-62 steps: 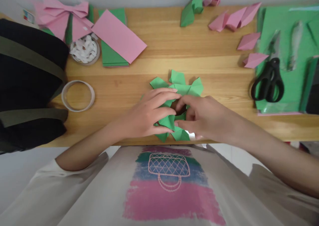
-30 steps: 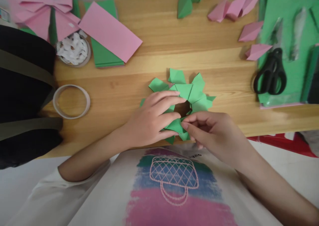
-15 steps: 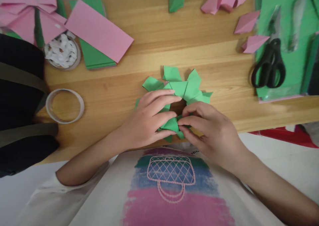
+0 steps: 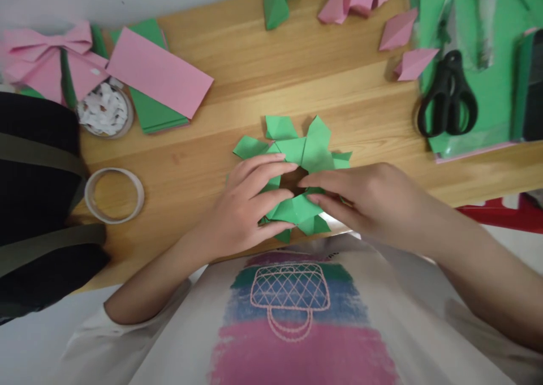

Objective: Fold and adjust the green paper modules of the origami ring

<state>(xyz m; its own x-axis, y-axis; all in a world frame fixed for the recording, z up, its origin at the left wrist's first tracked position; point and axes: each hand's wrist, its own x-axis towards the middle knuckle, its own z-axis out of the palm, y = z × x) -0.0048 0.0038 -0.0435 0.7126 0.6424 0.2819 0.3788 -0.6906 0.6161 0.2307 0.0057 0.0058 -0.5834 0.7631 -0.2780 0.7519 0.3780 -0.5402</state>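
Observation:
A green folded-paper ring [image 4: 292, 147] with pointed flaps around a central hole lies near the table's front edge. My left hand [image 4: 250, 201] covers its left side with fingers spread. The thumb and index finger of that hand bracket the near segment, holding it. From the right, my right hand [image 4: 360, 198] closes its fingertips on the ring's near right part, by the hole. That hand hides part of the ring's right side, and my left palm hides much of the left.
Pink folded pieces [image 4: 399, 29] and a green folded piece [image 4: 278, 3] lie at the back. Black-handled scissors [image 4: 453, 99] rest on green sheets at right. Leftward are a tape roll [image 4: 87, 195], a tub of white scraps [image 4: 104, 111], pink paper [image 4: 161, 71], a pink bow [image 4: 78, 37] and a black bag [image 4: 38, 198].
My right hand's fingertips have shifted off the near segment, up toward the hole's right edge. My left hand keeps its place on the ring. The whole view has shifted slightly.

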